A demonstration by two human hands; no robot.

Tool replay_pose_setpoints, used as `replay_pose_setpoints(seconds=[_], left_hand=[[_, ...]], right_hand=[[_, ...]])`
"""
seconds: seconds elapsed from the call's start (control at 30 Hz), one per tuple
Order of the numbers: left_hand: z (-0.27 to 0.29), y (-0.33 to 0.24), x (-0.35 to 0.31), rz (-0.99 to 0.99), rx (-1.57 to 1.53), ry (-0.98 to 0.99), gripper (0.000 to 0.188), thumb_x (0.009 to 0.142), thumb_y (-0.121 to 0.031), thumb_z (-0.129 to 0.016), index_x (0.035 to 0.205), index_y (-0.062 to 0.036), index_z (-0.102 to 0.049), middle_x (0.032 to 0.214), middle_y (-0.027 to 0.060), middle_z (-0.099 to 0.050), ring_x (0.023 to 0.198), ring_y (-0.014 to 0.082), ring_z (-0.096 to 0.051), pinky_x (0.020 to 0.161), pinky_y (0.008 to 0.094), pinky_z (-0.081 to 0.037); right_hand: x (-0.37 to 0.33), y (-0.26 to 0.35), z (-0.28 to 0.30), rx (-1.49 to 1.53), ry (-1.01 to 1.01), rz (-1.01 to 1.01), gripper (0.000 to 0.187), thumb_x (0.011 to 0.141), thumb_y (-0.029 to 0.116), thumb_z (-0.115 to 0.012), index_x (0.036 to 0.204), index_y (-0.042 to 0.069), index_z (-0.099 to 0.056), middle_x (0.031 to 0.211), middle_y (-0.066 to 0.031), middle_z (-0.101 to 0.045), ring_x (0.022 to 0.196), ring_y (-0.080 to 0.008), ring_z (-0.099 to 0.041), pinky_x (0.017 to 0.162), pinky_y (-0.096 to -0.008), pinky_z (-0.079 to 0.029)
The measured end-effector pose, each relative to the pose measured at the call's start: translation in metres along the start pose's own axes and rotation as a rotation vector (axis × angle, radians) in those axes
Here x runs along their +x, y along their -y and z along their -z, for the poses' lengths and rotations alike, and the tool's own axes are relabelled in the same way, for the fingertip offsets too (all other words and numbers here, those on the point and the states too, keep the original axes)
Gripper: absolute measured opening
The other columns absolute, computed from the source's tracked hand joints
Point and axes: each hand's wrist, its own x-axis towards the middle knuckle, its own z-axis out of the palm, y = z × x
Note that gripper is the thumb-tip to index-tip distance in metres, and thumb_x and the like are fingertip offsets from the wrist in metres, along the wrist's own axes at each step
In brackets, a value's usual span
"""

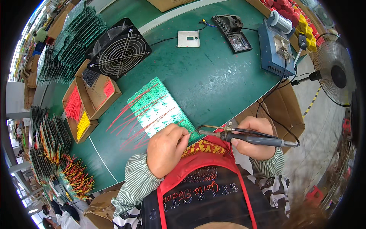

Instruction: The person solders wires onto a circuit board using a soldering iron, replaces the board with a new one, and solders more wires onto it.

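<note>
A green circuit board panel [162,88] lies at a slant on the table, with several thin red wires running across it and off its left side. My left hand [164,149] rests over the board's near end, thumb and forefinger pinched together. What lies between those fingertips is hidden. My right hand [259,152] grips a soldering iron [249,139] with a thin curved feed tube along its top. The iron's tip points left and meets the board's near right corner, close to my left fingertips; I cannot tell whether it touches.
At left, a cardboard box [100,108] holds red and yellow wires beside a black square fan [120,53] and stacked boards [76,38]. A blue soldering station [271,51] with a solder spool [281,23] stands far right, near a black tray [238,42]. The iron's cable hangs past the table edge.
</note>
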Motion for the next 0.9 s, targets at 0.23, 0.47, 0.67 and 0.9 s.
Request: replay_pose_setpoints(seconds=[0.23, 0.47, 0.67, 0.9], left_hand=[[-0.004, 0.003, 0.004, -0.076, 0.064, -0.045, 0.007, 0.078, -0.005, -0.069, 0.081, -0.0028, -0.062, 0.071, 0.007, -0.057, 0.053, 0.0182, -0.054, 0.049, 0.0301, -0.042], [-0.004, 0.002, 0.002, -0.048, 0.052, -0.041, 0.007, 0.078, -0.006, -0.068, 0.08, -0.0032, -0.062, 0.071, 0.007, -0.057, 0.054, 0.0195, -0.054, 0.05, 0.0312, -0.043], [-0.005, -0.001, -0.001, -0.06, 0.061, -0.041, 0.007, 0.078, -0.005, -0.068, 0.081, -0.0031, -0.062, 0.072, 0.0073, -0.058, 0.054, 0.0183, -0.055, 0.05, 0.0305, -0.044], [0.028, 0.007, -0.013, -0.128, 0.147, -0.047, 0.009, 0.076, -0.006, -0.067, 0.084, -0.0057, -0.063, 0.078, 0.0087, -0.059, 0.07, 0.029, -0.06, 0.06, 0.0381, -0.049]], right_hand=[[0.001, -0.006, 0.0, -0.013, 0.005, 0.046, 0.015, 0.07, 0.009, -0.071, 0.077, 0.002, -0.06, 0.056, -0.0027, -0.058, 0.047, -0.0102, -0.056, 0.046, -0.0247, -0.042], [0.001, -0.006, 0.001, 0.003, 0.031, 0.048, 0.016, 0.07, 0.009, -0.072, 0.077, 0.002, -0.06, 0.057, -0.0032, -0.058, 0.049, -0.0097, -0.056, 0.046, -0.0245, -0.042], [-0.002, -0.001, 0.002, 0.041, -0.032, -0.008, 0.016, 0.072, 0.01, -0.072, 0.078, 0.001, -0.06, 0.061, -0.0028, -0.06, 0.052, -0.0087, -0.057, 0.048, -0.0237, -0.042], [0.017, -0.001, -0.004, 0.064, -0.053, 0.016, 0.017, 0.072, 0.01, -0.073, 0.078, 0.001, -0.06, 0.063, -0.0027, -0.06, 0.053, -0.0071, -0.056, 0.05, -0.0228, -0.043]])
